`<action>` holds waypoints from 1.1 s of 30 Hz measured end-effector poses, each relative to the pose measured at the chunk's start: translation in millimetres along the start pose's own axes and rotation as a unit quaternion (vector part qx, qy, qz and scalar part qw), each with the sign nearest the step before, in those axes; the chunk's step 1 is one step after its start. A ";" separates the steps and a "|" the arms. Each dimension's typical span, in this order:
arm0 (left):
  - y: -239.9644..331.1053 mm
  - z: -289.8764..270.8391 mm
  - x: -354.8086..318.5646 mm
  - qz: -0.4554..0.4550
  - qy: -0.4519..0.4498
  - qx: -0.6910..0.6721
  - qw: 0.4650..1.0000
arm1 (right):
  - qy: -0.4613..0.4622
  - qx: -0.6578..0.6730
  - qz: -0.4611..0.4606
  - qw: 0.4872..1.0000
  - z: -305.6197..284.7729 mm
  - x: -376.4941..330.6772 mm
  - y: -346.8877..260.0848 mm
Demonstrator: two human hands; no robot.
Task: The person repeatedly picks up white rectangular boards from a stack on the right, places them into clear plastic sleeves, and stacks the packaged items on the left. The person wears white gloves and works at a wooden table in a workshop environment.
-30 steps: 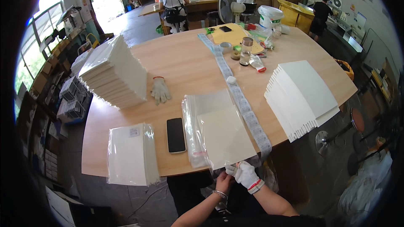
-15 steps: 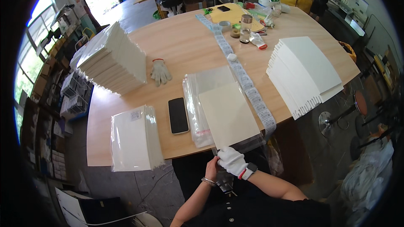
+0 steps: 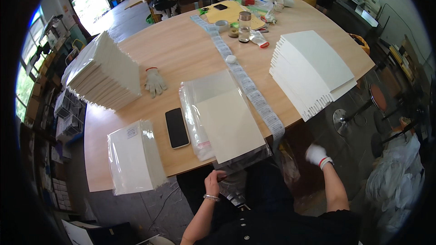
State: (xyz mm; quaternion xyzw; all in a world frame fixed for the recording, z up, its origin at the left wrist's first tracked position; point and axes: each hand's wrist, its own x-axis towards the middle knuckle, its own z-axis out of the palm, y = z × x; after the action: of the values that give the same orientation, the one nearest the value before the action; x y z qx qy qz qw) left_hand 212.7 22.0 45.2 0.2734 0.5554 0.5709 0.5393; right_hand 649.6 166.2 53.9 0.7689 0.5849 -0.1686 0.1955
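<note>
Seemingly between sleeving steps, with cream board (image 3: 232,127) on or in clear sleeves (image 3: 193,124) at the near edge of the counter (image 3: 181,54), left hand (image 3: 212,183) half-curled, right hand (image 3: 316,155) blurred — cannot tell if grasping. Calls for steadying the board.

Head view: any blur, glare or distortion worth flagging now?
Head view: gloved right hand blurred; head view: doorway washed out, glare on the plastic-wrapped stack at lower left; head view: table looks bowed along its far side, picture corners black.
</note>
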 end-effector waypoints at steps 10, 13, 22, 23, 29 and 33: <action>44.0 2.1 19.9 0.473 0.018 0.600 0.645 | 0.046 0.460 -0.413 0.785 -50.4 -76.0 -158.1; 50.5 -5.0 23.1 0.496 -0.082 0.592 0.630 | 0.199 0.212 -0.619 0.729 -58.6 -58.0 -155.4; 45.6 -7.1 17.0 0.423 -0.069 0.538 0.726 | 0.118 0.262 -0.615 0.735 -55.0 -52.3 -143.1; 42.0 -5.4 17.7 0.401 -0.047 0.528 0.747 | 0.129 0.245 -0.582 0.765 -55.7 -56.1 -147.1; 4.7 1.5 21.4 0.063 0.121 0.186 0.973 | 0.208 0.285 -0.363 0.863 -30.9 -76.4 -178.2; -5.6 15.4 18.8 -0.080 0.111 -0.104 0.985 | 0.194 0.460 -0.218 0.839 -1.7 -76.8 -189.0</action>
State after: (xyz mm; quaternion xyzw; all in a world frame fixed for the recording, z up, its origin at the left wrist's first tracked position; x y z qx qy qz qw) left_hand 223.4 43.4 38.2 0.1052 0.5694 0.6078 0.5433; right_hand 447.3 148.2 73.3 0.6403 0.6183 -0.3035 -0.3401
